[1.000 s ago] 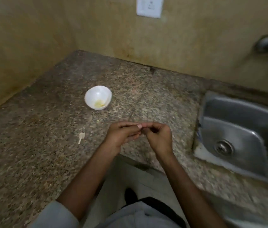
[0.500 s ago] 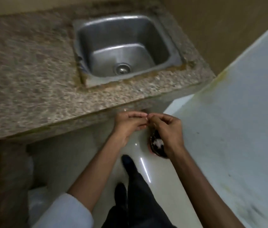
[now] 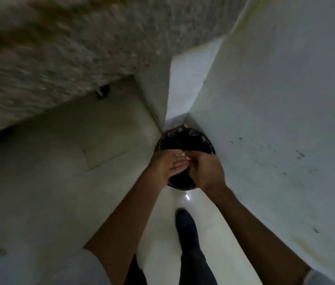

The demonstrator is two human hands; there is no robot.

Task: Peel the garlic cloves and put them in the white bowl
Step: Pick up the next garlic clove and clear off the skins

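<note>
Both my hands hover over a round black bin on the floor. My left hand is turned palm up with its fingers spread. My right hand pinches a thin pale strip of garlic skin at its fingertips, just above the left palm. I cannot tell whether a clove is in either hand. The white bowl is out of view.
The speckled stone counter juts out at upper left, blurred. A white wall or door runs along the right. The bin sits in the narrow corner between them. My dark shoe stands on the pale floor below the hands.
My view swung from the counter and sink down to the floor. Both hands moved with it, off the counter and over the black bin; the left hand has turned open.
</note>
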